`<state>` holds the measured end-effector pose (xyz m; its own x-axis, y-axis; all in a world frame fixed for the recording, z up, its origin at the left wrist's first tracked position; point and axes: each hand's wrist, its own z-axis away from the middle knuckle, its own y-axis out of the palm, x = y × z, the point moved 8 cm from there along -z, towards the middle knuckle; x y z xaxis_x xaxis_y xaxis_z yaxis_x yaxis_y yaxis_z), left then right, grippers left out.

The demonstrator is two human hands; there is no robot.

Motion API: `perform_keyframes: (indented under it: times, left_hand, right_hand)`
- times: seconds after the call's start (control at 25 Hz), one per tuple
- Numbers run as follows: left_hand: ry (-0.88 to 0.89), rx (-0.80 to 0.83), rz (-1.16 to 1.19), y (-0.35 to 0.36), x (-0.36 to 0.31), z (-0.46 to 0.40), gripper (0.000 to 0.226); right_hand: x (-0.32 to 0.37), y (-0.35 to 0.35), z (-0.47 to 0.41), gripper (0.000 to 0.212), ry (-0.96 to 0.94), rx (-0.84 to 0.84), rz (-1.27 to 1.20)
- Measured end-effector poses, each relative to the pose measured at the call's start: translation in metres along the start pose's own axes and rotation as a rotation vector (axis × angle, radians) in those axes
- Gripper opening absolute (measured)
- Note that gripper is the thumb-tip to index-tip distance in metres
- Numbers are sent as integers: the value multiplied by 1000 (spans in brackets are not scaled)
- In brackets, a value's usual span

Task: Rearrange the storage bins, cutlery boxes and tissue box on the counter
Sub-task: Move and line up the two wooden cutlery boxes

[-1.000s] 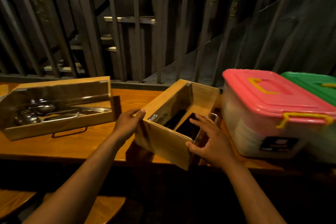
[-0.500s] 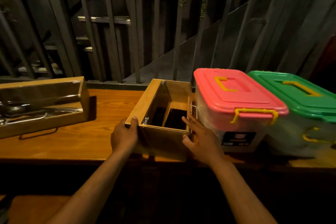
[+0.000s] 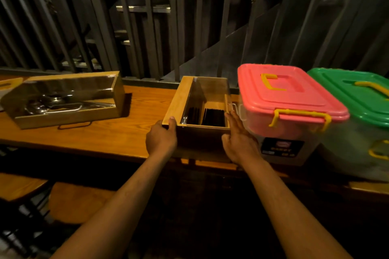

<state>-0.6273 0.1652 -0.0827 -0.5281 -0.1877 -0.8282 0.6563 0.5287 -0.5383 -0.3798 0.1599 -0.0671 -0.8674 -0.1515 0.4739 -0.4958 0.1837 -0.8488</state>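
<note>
We hold the wooden box (image 3: 201, 111) near the counter's (image 3: 126, 132) front edge, left hand (image 3: 161, 137) gripping its corner, right hand (image 3: 239, 141) flat and open beside it, and should slide it slowly beside the pink bin (image 3: 288, 109)

Just one head cam here (wide-angle), looking forward and down from close over the desk (image 3: 117, 132), facing dark railings (image 3: 147, 27) behind.

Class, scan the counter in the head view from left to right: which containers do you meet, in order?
Wooden cutlery box holding metal utensils → wooden cutlery box with dark cutlery, between left hand and right hand → pink-lidded bin → green-lidded bin.
</note>
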Motion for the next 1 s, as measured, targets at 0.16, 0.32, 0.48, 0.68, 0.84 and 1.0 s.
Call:
perform_keyframes:
  times: [0.16,0.32,0.48,0.68,0.84,1.0]
  left_hand:
    - [69,74,32,1,-7,-5,49]
    - [97,195,56,3,-6,-8,53]
    - [226,382,-25,-10,-8,-6,53]
    - [513,188,-290,-98,13,-24,50]
    - [634,43,-427,-193,57,-76,52]
    - [571,-2,-553,-265,126,-138,56]
  right_hand:
    - [0,-1,0,73,11,-2,33]
    - [5,-4,4,80,29,43,94]
    - [21,-12,11,94,100,104,273]
    - [129,14,21,79,-2,21,279]
    - [244,79,16,69,-127,-32,133]
    - [330,152,-2,65,-141,20,69]
